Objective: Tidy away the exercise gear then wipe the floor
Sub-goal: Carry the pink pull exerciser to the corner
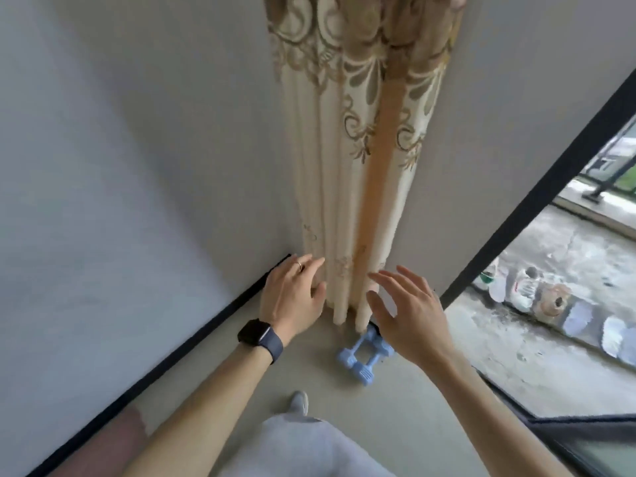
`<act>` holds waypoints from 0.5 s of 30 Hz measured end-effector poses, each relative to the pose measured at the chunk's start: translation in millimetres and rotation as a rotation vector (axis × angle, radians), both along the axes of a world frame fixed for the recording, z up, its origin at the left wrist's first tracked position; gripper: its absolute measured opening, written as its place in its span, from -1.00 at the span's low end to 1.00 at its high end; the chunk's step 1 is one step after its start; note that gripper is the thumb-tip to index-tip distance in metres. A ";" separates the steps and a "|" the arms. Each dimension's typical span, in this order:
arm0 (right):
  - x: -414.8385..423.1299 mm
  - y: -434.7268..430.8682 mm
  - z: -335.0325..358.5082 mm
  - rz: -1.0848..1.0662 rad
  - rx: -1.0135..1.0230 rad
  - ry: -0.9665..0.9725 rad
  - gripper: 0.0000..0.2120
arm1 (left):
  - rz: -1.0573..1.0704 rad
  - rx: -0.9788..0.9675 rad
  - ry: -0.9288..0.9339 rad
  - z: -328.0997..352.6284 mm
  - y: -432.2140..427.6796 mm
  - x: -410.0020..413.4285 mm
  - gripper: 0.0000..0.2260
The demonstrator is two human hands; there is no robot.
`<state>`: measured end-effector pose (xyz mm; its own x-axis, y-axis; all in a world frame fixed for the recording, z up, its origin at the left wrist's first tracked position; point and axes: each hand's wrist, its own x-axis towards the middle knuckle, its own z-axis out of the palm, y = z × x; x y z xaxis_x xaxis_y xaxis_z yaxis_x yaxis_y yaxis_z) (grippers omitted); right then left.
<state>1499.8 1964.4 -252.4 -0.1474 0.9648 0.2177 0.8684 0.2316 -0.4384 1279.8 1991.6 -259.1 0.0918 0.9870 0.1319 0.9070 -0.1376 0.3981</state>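
Note:
Two light blue dumbbells [361, 356] lie side by side on the grey floor [309, 366] in the room's corner, at the foot of a cream and gold curtain [354, 187]. My right hand [406, 311] hovers open just above their far ends, hiding part of them. Beside the curtain's left folds, my left hand [292, 294] is open with fingers apart, wearing a ring and a dark watch. Neither hand holds anything.
Grey walls with a black skirting [165, 359] meet behind the curtain. A glass door with a dark frame [537, 191] stands to the right, with a wet balcony and several shoes [550, 301] beyond. My foot [298, 402] stands near the dumbbells.

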 end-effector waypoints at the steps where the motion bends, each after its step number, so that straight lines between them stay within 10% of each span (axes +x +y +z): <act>1: -9.4 -6.0 5.6 0.072 0.032 0.004 -0.65 | 0.075 0.025 -0.005 8.3 -22.0 -14.9 -0.59; 15: -305.8 -252.4 63.0 1.138 0.061 0.143 -0.62 | 1.149 0.096 0.161 79.2 -486.5 -208.1 -0.60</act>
